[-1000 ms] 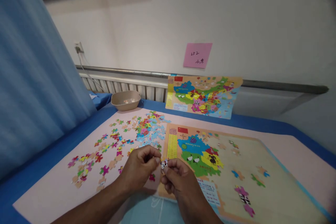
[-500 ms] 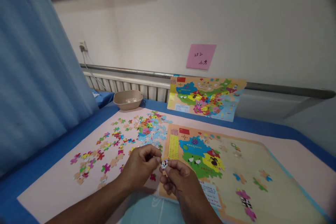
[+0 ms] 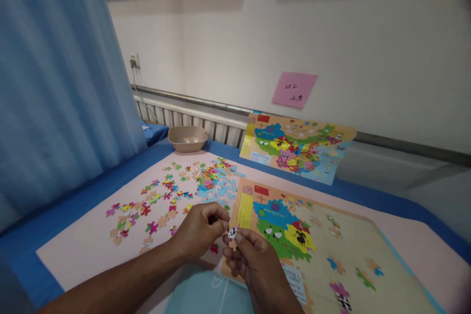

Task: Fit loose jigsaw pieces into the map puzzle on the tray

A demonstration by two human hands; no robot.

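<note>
Both hands are meeting at the near edge of the desk, just in front of the near-left corner of the puzzle board (image 3: 353,235). The left hand (image 3: 200,233) and the right hand (image 3: 248,255) are pinching 1 small puzzle piece (image 3: 232,233) between them, white with black patches on its face. The piece is being held in the air, clear of the desk, with fingertips of both hands closing on it: the left from the left side, the right from below and the right. Below it a plain tan bit is showing; whether that is a tab of the same piece or a 2nd piece cannot be told.

The governing relation: the board is lying directly to the right of and beyond the piece, its long axis running away toward the far-right corner of the desk. The right hand is sitting nearer the board, overlapping its near-left corner. The filled patch of map (image 3: 283,223), carrying similar black-and-white animal figures, is lying just beyond the right hand.

The loose pieces (image 3: 165,201) are lying scattered on the pink mat (image 3: 84,250) to the left of and beyond the left hand.
</note>
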